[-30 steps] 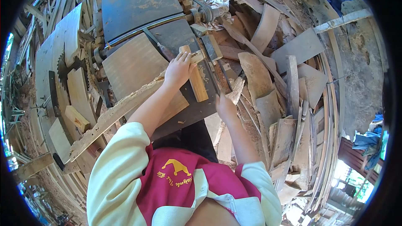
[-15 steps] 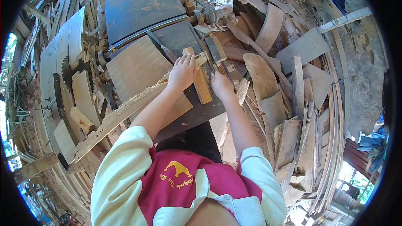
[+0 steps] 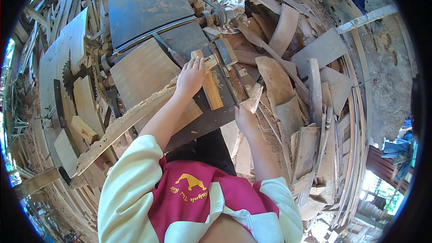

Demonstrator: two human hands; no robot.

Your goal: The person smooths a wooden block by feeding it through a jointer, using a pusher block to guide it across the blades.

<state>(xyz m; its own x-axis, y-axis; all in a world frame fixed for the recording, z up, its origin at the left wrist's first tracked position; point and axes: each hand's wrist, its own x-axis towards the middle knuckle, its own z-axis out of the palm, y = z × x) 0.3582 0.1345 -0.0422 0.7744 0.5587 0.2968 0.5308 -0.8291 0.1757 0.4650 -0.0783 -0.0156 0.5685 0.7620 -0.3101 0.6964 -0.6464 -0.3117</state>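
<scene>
My left hand [image 3: 191,77] is closed over a long, rough-edged wooden strip [image 3: 128,125], pressing it down across a squared wooden block [image 3: 212,92]. The strip's end shows just past my fingers. In my right hand [image 3: 245,119], lower and to the right, is what looks like a handsaw; its thin dark blade [image 3: 227,82] runs up beside the strip's end. My fingers hide its handle. Sawdust lies around the block. Just beyond my left hand rests a wooden-handled tool [image 3: 177,57] with a dark blade.
A machine with dark flat tables [image 3: 150,6] and a roller stands ahead. A toothed circular blade [image 3: 67,77] sticks up at left. Flat boards [image 3: 144,71] lie on the near table. Offcuts [image 3: 281,81] are heaped to the right, and a small wood block [image 3: 84,128] sits at left.
My right hand has drawn back toward my body, pulling the handsaw with it. My left hand keeps its place on the strip. The view has shifted slightly.
</scene>
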